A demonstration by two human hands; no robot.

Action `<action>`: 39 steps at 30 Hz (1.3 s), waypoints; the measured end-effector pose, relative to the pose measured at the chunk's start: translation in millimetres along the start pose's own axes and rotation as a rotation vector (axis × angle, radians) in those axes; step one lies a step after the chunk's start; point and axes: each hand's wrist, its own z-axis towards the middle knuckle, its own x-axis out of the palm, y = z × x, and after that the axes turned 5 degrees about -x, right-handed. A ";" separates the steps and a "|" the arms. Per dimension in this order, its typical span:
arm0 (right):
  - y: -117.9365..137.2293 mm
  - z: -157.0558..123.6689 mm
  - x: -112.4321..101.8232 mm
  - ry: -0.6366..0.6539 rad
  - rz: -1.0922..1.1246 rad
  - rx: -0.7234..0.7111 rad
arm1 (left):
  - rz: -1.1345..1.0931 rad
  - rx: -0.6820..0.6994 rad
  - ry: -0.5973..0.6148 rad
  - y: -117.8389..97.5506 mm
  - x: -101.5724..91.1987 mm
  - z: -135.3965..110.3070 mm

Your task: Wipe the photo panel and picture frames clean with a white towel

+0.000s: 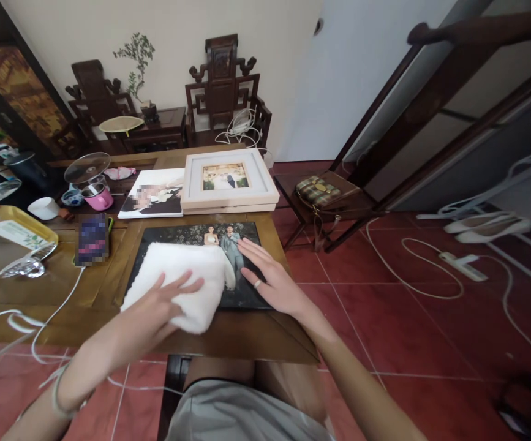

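Observation:
A dark wedding photo panel lies flat on the wooden table near its front right corner. Over its left part is spread a folded white towel, which hangs a little past the panel's front edge. My left hand rests on the towel with its fingers spread. On the panel's right side lies my right hand, a ring on one finger, its fingers stretched out and touching the picture. The towel covers the panel's left half.
Behind the panel lie a boxed photo frame and a white-edged photo print. To the left are a phone on a cable, an oil bottle and a pink mug. A chair holding a plaid bag stands right.

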 end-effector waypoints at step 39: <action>-2.1 -0.3 0.4 0.016 -0.011 0.000 | 0.133 -0.140 -0.043 30.3 -11.3 48.0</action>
